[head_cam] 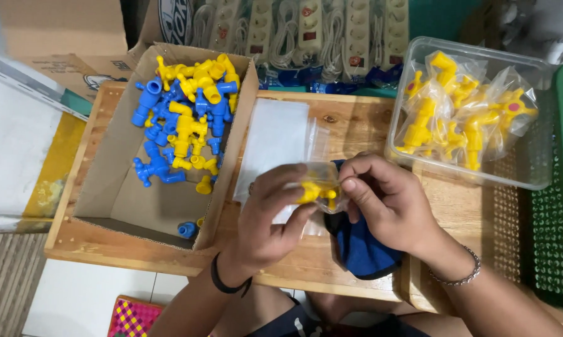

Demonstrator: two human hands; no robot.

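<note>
Left of the grip, an open brown cardboard box (122,187) sits on the pale wooden slatted table (356,125), heaped with loose blue and yellow plastic tap fittings (184,118). The left hand (269,218) pinches a small yellow plastic tap fitting (316,191) through a clear plastic bag (322,178); its thumb and fingers are closed on the bag's left end. The fitting lies roughly level, its long axis running left to right between the hands; which end is the spout I cannot tell. The right hand (387,206) closes thumb and forefinger on the bag's right end. Behind the grip lies a stack of flat clear bags (275,134); under it, a dark blue cloth (362,249). Right of the grip stands a clear plastic tub (531,156) of bagged yellow fittings (462,112), then a green mesh basket (559,237). White power strips (306,31) line the back.
</note>
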